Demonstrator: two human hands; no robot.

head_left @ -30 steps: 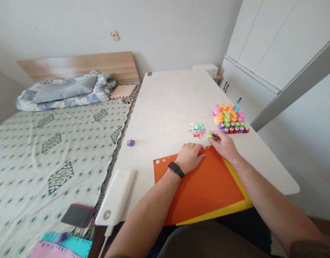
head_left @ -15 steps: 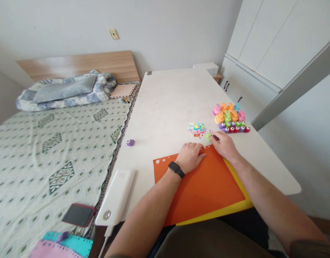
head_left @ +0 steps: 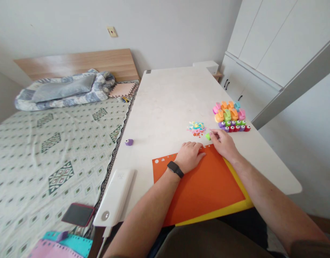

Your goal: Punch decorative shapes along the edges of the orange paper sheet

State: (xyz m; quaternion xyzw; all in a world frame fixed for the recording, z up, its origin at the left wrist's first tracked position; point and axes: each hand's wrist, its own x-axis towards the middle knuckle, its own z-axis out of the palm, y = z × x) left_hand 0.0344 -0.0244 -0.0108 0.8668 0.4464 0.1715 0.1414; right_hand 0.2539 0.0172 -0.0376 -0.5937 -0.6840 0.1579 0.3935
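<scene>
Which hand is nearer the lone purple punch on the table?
Left. Left hand: on orange paper, right of the purple punch. Right hand: farther right, at a green punch.

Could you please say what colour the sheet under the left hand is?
The sheet is orange; the head view shows it best.

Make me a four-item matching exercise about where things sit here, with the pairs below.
Things
1. Left hand
2. Right hand
3. Yellow sheet
4. Paper bits

Places
A. Mostly hidden under the orange sheet
B. Fingers at the small green punch
C. In a loose pile beyond the orange sheet
D. Resting on the orange sheet, watch at its wrist

Pairs: 1-D, 2-B, 3-A, 4-C
</scene>
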